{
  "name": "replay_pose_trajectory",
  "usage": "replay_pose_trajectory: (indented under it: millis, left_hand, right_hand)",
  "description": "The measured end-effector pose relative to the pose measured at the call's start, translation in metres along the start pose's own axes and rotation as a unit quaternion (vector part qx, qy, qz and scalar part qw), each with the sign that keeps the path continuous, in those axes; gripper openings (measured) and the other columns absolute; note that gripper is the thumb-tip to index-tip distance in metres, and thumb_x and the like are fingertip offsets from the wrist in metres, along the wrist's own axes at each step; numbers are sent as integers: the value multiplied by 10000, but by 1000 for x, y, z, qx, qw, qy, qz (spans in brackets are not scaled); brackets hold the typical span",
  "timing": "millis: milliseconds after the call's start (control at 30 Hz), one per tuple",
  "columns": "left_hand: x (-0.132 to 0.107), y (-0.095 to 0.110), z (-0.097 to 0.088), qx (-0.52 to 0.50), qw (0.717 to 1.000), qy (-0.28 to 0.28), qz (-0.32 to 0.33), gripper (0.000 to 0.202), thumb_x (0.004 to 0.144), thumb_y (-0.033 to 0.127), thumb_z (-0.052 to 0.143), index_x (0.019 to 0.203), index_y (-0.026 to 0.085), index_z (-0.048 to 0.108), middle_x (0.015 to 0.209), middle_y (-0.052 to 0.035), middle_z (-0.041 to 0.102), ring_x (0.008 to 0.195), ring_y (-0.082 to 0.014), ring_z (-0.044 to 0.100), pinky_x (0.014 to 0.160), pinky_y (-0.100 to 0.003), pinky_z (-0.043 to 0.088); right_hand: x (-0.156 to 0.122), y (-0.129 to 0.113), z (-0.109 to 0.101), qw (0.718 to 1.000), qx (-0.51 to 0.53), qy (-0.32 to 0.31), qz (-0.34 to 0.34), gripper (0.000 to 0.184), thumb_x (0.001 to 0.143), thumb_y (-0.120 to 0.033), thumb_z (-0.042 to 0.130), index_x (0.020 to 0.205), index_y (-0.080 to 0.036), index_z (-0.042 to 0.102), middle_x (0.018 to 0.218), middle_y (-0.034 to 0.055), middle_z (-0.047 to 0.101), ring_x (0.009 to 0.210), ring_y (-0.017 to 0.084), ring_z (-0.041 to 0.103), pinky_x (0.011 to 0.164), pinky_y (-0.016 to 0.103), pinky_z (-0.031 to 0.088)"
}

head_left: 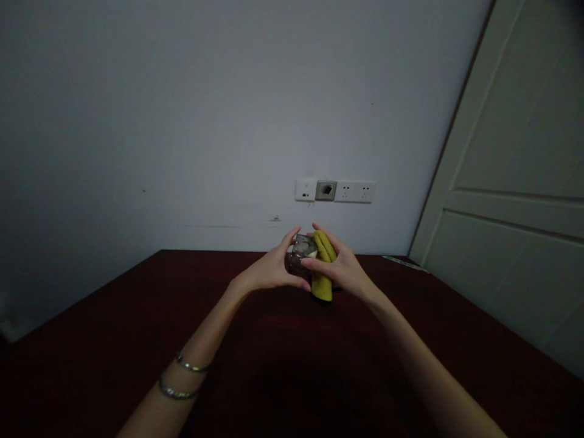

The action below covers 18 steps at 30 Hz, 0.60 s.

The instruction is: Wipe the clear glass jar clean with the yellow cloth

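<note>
The left grip curves around a clear glass, partly open to its width; the right grip is closed on a yellow cloth against the glass, hiding part of it. Beyond the grips, to their right, a thin strip lies on the dark red worktop. Behind them, a pale wall carries socket plates; right stands a panelled door.

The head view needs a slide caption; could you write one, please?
Left hand grips a clear container; right hand holds a yellow cloth against it.
</note>
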State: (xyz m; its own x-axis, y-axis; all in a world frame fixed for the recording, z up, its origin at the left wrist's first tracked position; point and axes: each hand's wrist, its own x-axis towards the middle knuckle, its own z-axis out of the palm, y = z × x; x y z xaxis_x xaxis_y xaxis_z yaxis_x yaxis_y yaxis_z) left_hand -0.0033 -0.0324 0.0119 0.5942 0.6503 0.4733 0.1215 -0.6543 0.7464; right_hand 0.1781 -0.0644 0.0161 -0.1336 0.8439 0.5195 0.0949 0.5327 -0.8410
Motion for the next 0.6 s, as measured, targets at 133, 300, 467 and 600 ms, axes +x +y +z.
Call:
replay_pose_trajectory:
  millis: [133,300,467,600]
  left_hand:
    - [3,11,-5,56,998,-7,21,917,540,332,846,1332,201,402,1250,-157,563,1137,-331,552,969,-463,433]
    - [7,6,-8,67,997,9,31,929,472,344,876,1263,191,414,1181,-124,590,1087,-312,573,952,-466,445]
    - [13,4,3,34,997,45,57,926,472,335,880,1263,200,418,1241,-114,548,1160,-301,531,1021,-443,405]
    - [12,8,13,-20,997,59,53,947,478,322,880,1281,189,395,1260,-117,528,1156,-291,537,1002,-409,432]
  right_hand:
    - [-4,-5,3,1000,-17,-10,-12,888,661,-393,750,1413,-160,340,1257,141,581,1097,272,602,991,458,471]
    - [-5,-3,5,998,-38,-8,-48,719,799,-527,589,1408,-214,368,1460,94,411,1338,253,397,1148,462,247]
    - [3,6,13,991,61,108,-55,592,846,-609,459,1291,-225,529,1406,71,496,1320,240,433,1139,451,277]
    - [6,12,17,983,83,144,-73,538,870,-574,443,1262,-223,558,1374,77,531,1274,234,490,1098,440,356]
